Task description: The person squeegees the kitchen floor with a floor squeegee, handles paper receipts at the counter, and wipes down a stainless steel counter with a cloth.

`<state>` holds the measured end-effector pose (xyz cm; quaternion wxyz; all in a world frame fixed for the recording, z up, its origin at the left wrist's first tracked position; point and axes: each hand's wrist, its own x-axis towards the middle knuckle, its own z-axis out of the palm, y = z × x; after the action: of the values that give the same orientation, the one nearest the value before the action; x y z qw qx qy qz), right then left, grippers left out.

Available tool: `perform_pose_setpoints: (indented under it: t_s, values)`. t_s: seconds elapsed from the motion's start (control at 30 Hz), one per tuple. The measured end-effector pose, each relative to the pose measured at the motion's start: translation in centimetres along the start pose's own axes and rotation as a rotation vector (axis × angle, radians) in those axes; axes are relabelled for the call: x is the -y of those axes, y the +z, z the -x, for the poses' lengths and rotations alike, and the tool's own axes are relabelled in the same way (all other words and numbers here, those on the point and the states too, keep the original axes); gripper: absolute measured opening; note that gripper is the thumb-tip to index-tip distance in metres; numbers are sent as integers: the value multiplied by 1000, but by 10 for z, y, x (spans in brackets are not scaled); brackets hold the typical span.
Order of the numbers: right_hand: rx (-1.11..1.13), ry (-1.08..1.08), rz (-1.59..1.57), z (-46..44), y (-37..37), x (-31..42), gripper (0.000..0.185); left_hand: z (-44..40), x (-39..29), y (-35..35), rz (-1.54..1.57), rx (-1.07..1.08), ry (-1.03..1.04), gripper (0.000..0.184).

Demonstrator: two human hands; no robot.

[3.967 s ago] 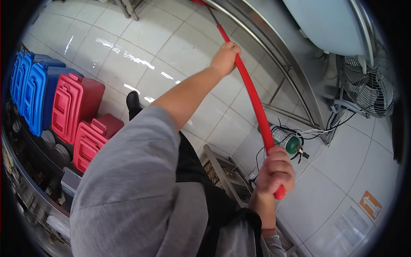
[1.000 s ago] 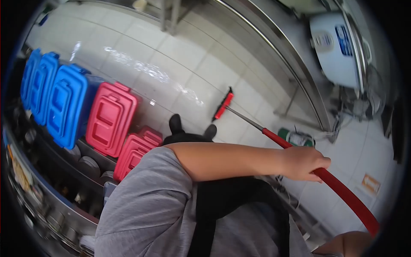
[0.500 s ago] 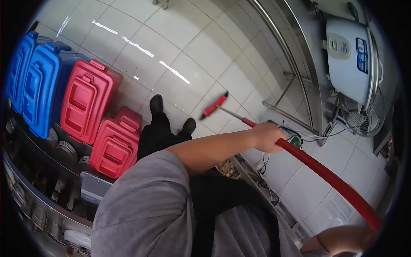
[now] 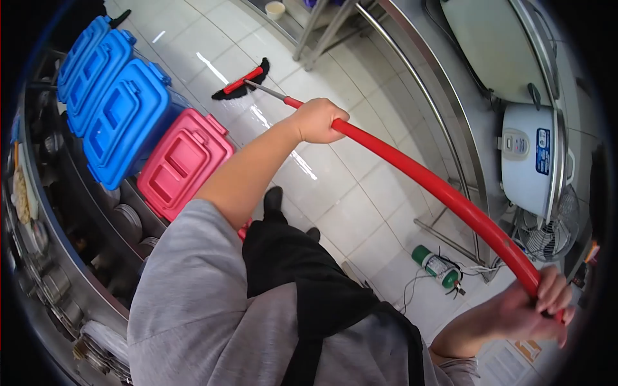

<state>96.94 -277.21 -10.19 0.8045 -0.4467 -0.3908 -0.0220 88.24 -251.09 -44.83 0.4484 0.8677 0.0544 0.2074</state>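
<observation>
A long broom with a red handle (image 4: 425,174) runs diagonally across the view. Its red head with black bristles (image 4: 241,82) rests on the tiled floor at the upper middle. My left hand (image 4: 320,121) is wrapped around the lower part of the handle, arm stretched forward. Near the handle's top end, at the lower right, my right hand (image 4: 537,305) grips it too, its fingers curled round the end. The bristles lie on the floor beyond my black shoes (image 4: 273,201).
Blue lidded bins (image 4: 125,122) and a pink bin (image 4: 187,164) line the left, beside metal shelving with plates (image 4: 129,222). A steel table (image 4: 444,96) with a white cooker (image 4: 528,161) stands right. A green cylinder (image 4: 438,267) and cables lie on the floor.
The broom head has moved away, up and left across the floor. My left arm has stretched forward with it, and my right hand has come further into view. The view has shifted.
</observation>
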Motion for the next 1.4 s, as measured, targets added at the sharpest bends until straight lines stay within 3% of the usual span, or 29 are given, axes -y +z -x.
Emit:
perform_pose_setpoints:
  t_s: [0.07, 0.17, 0.2, 0.27, 0.3, 0.33, 0.4, 0.5, 0.57, 0.6, 0.63, 0.67, 0.7, 0.73, 0.8, 0.9, 0.93, 1.0, 1.03, 1.07, 1.13, 1.2, 1.27, 1.4]
  values:
    - [17, -49, 10, -9, 0, 1, 20, -8, 2, -20, -61, 14, -11, 22]
    - [40, -133, 82, -47, 2, 65, 29, -11, -56, -15, -14, -95, 104, 18]
    - [174, -142, -50, -52, 25, 75, 34, -7, -81, -9, 6, -122, 97, 16]
    - [339, -103, -147, -61, 24, 116, 25, 7, -122, 5, 119, -58, 36, 13]
    - [516, -7, -311, -64, 26, 108, 22, 17, -130, 17, 154, -76, 35, 12]
    - [522, -17, -315, -63, 27, 101, 22, 24, -129, 27, 189, -95, 34, 11]
    - [664, 270, -391, -54, 23, 80, 33, 34, -117, 39, 176, -91, 24, 11]
    - [603, 256, -336, -23, 18, 41, 23, 50, -68, 39, 107, -57, -51, 11]
    - [495, 277, -364, 10, 34, 1, 28, 62, -2, 27, 76, -156, -6, 12]
    - [376, 209, -244, 31, 41, -24, 31, 64, 26, 4, -30, -116, -75, 15]
    - [479, 348, 59, 48, 39, -43, 33, 69, 60, -17, -69, -182, -94, 17]
    - [555, 425, 247, 61, 43, -71, 24, 72, 91, -42, -45, -216, -198, 20]
    - [609, 497, 357, 75, 54, -111, 15, 78, 126, -69, -309, -236, -227, 23]
    - [647, 548, 382, 88, 64, -146, 7, 79, 130, -99, -545, -184, -512, 28]
    - [637, 529, 100, 118, 83, -216, 6, 74, 128, -131, -921, -269, -779, 46]
    - [611, 643, 139, 110, 97, -221, 5, 53, 136, -145, -945, -403, -831, 57]
    - [615, 548, 114, 93, 88, -208, 2, 47, 123, -149, -946, -403, -830, 57]
    - [568, 355, 132, 47, 50, -157, 15, 34, 69, -156, -719, -330, -133, 46]
    - [588, 245, 252, 24, 30, -118, 31, 29, 45, -144, -541, -291, -106, 38]
    - [530, 217, 233, 6, 8, -78, 30, 22, 18, -125, -359, -250, -79, 31]
    - [412, 224, -114, -26, -37, 10, 30, 7, -39, -88, -269, -277, 172, 22]
    - [315, 257, -316, -48, -92, 109, 31, 4, -79, -24, 67, -79, 11, 26]
    - [242, 261, -389, -51, -100, 170, 30, 5, -126, 48, 278, 136, 53, 34]
    - [484, -64, -112, -21, -45, 222, 18, 22, -237, 152, 546, 501, 201, 34]
